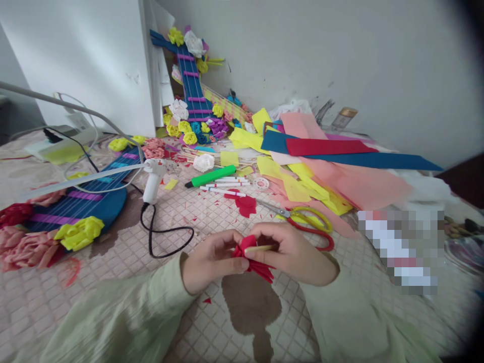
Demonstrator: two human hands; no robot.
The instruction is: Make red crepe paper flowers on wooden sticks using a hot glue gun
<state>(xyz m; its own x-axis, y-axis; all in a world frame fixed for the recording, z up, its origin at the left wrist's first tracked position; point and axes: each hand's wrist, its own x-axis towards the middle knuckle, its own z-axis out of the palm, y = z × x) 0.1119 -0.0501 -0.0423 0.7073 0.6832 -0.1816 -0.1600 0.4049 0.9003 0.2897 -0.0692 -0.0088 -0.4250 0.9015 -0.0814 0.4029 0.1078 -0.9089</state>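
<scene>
Red crepe paper (248, 243), folded and gathered, is held between both hands above the table; loose red strips hang below the fingers. My left hand (212, 259) pinches its left side between thumb and fingers. Closed from the other side, my right hand (291, 252) grips the paper as well, with a thin wooden stick (263, 248) lying along its thumb. Scissors (302, 218) with yellow and red handles lie just beyond the right hand. A red paper scrap (245, 204) is near their blades.
A white glue gun (152, 184) with a black cord stands left of a green marker (212, 176) and several white pens (223, 190). Flower-trimmed blue guitar shapes (194, 85) are at the back and left. Crepe strips (348, 154) pile up at right.
</scene>
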